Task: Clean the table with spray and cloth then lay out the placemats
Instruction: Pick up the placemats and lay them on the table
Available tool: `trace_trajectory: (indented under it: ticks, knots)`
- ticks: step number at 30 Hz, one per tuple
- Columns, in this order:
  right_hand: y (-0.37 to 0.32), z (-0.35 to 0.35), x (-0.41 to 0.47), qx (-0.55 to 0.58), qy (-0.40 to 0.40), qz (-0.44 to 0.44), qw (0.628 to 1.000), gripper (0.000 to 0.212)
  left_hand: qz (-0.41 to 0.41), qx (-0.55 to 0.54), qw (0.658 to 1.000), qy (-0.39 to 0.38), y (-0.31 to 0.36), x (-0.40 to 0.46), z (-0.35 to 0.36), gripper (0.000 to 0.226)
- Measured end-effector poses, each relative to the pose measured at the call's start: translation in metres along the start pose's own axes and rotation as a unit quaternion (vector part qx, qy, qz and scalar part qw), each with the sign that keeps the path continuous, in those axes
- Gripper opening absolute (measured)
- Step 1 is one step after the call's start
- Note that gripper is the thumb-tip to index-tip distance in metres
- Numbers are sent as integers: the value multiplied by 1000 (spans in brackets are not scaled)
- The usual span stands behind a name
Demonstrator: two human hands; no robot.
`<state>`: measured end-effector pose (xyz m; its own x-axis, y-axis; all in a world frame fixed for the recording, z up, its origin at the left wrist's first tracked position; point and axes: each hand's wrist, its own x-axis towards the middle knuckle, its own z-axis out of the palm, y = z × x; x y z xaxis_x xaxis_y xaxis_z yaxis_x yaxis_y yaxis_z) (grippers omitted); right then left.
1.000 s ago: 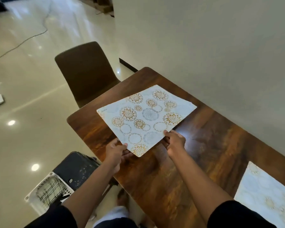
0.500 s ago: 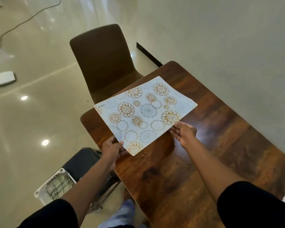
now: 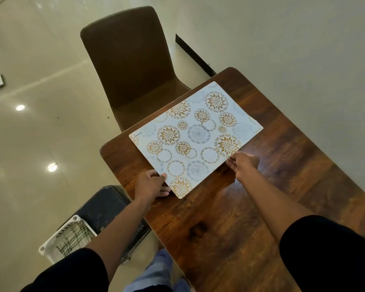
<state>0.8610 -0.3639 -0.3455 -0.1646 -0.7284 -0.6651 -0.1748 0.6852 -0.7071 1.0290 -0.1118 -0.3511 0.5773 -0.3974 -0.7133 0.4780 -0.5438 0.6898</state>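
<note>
A white placemat [image 3: 195,139] printed with gold and grey flower circles lies over the far end of the dark wooden table [image 3: 240,218]. My left hand [image 3: 151,184] pinches its near-left edge, thumb on top and fingers underneath. At the near-right edge my right hand [image 3: 243,163] grips the mat, fingers curled under it. Whether the mat rests fully flat on the wood or is slightly raised at my side, I cannot tell.
A brown chair [image 3: 131,66] stands at the table's far end. A dark chair seat [image 3: 105,209] and a white basket [image 3: 65,239] with a checked cloth sit left of the table. A wall [image 3: 293,49] runs along the table's right side.
The placemat has moved toward the table's far end and come lower over the wood, both hands still on its near edge. The second mat at the right has left the view.
</note>
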Motion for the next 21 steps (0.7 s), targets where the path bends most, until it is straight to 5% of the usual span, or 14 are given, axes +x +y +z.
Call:
trace_trajectory:
  ticks: [2, 5, 9, 12, 21]
  knots:
    - [1, 4, 5, 0, 11, 2, 1000, 12, 66, 118, 988, 76, -4, -1, 0, 34]
    - [3, 9, 10, -6, 11, 4, 1000, 14, 212, 309, 908, 187, -17, -8, 6, 58]
    - [6, 14, 25, -15, 10, 7, 1000, 15, 294, 444, 845, 60, -40, 1, 14, 108]
    - [9, 22, 34, -34, 6, 13, 999, 17, 293, 504, 811, 43, -57, 12, 10, 136]
    - [25, 21, 43, -74, 20, 27, 997, 20, 308, 521, 795, 34, -73, 20, 6, 145]
